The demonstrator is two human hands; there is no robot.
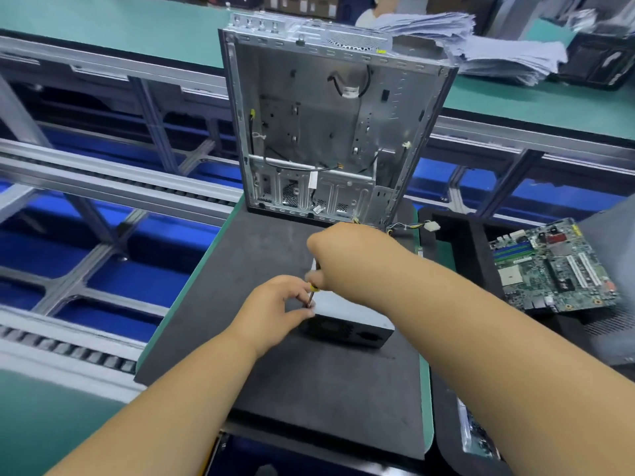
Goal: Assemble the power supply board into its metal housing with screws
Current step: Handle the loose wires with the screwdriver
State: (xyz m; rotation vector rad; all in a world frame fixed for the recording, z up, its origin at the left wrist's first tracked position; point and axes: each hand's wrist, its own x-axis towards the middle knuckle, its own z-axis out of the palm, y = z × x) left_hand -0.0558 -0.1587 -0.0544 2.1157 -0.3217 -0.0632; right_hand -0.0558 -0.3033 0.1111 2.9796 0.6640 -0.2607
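A grey rectangular metal power supply box [347, 319] lies flat on a dark grey foam mat [261, 245] that covers the green-edged bench [426, 389], near the middle of the mat and in front of the person. The box's dark front face, with a round fan grille, points toward the camera. The right hand [343, 259] is above the far left part of the box, its fingers curled round the handle of a slim screwdriver with a yellow collar [312, 293], whose thin shaft points down at the box's near left corner. The left hand [275, 304] is just beside that corner, with its fingers [302, 297] pinched round the shaft low down and the thumb against the box's front edge; whether a screw sits under the tip is hidden. Behind the box, at the far edge of the mat, an open silver metal computer case [330, 125] stands upright with its bare interior, black cables and drive bay facing the camera. A bundle of coloured wires with a white connector [427, 226] trails from its lower right corner. To the right, well apart from the box, a green motherboard [553, 266] rests tilted in a black foam tray [457, 228]. A stack of white papers [488, 46] lies behind the case.
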